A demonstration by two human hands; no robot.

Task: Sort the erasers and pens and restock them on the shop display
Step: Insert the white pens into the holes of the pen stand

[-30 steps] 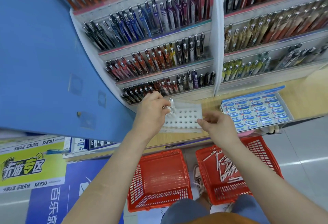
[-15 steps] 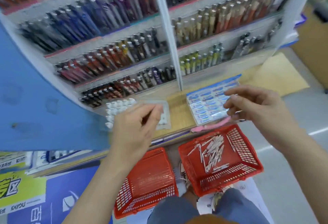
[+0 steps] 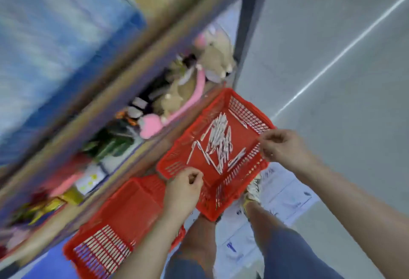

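Observation:
The view is tilted down and blurred. On the floor a red basket holds several white pens lying loose on its bottom. My left hand has its fingers curled at the basket's near left rim. At the right rim my right hand is curled in the same way. Both hands seem to grip the rim. The pen display and the erasers are out of view.
A second red basket, with nothing visible in it, sits to the lower left, partly under the first. A low shelf with plush toys runs along the left. Grey floor lies to the right, with printed sheets by my feet.
My head has swung down from the pen display to the floor. Both hands have dropped from the shelf to the rims of the basket with the pens.

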